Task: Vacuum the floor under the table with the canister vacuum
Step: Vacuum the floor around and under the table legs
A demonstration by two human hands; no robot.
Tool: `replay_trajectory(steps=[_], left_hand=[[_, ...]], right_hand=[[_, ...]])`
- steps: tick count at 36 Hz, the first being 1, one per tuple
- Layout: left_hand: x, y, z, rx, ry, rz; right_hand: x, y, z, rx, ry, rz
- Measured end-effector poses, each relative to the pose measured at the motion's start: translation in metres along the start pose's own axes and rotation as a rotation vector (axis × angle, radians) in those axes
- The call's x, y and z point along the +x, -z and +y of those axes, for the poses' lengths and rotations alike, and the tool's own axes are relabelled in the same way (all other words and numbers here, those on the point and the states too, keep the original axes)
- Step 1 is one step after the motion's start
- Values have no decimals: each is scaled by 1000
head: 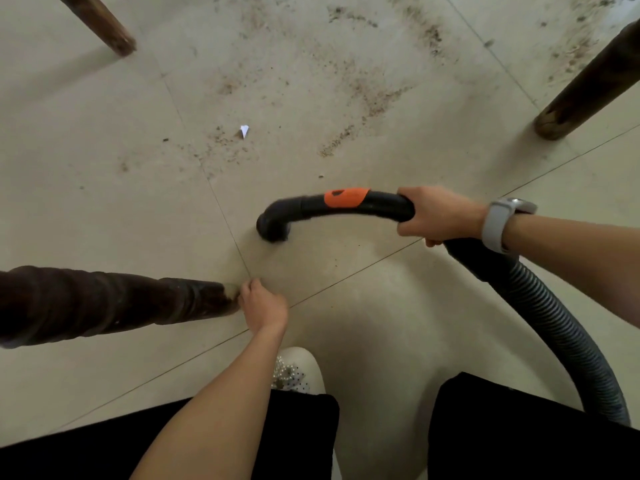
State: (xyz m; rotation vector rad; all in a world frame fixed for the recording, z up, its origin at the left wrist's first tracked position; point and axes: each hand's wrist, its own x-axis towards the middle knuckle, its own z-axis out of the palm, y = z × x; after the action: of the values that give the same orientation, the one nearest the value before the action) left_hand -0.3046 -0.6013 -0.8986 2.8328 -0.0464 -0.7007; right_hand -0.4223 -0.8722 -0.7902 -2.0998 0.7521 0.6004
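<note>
My right hand [437,215] grips the black curved vacuum handle [332,206], which has an orange band. Its open nozzle end [273,230] points down just above the pale tiled floor [104,150]. A grey ribbed hose [561,323] runs from the handle back to the right. My left hand [264,303] is low by the foot of the near dark wooden table leg [114,303], its fingers curled; whether it touches the leg is unclear. Brown dirt [374,95] and a small white paper scrap [244,130] lie on the floor ahead of the nozzle.
Two more dark table legs stand on the floor, one at top left [104,26], one at right [588,84]. My white shoe [298,370] and black trouser legs [519,427] fill the bottom. A watch [502,220] sits on my right wrist.
</note>
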Motion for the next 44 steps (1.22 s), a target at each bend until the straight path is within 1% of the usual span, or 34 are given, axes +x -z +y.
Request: replay_trajectory(steps=[4,9,16,22,26,31,37,40,44], left_hand=[[-1,-3,-3,2,-33,-12],[-1,-2,-6,8,-61,-4],[-3,-1,-10,73,-56,-17],[-13,0,-11,155,-3,-56],[-19,-2,-12,232,-34,-104],[-20,-2,-12,224,-53,-117],[-20,1,-6,162,-13,-119],[-17,3,-5,145,4,-125],[-11,5,-1,115,-20,-86]], right_hand=[[-2,15,7,80,-35,59],[-15,10,9,47,-2,-36],[-18,-3,3,-34,29,-40],[-5,-23,-24,-46,75,-130],[8,-38,-44,-57,103,-177],[20,-38,-60,-76,111,-130],[33,-51,-82,-106,128,3],[35,-42,-77,-86,103,7],[22,-24,-48,-36,44,-15]])
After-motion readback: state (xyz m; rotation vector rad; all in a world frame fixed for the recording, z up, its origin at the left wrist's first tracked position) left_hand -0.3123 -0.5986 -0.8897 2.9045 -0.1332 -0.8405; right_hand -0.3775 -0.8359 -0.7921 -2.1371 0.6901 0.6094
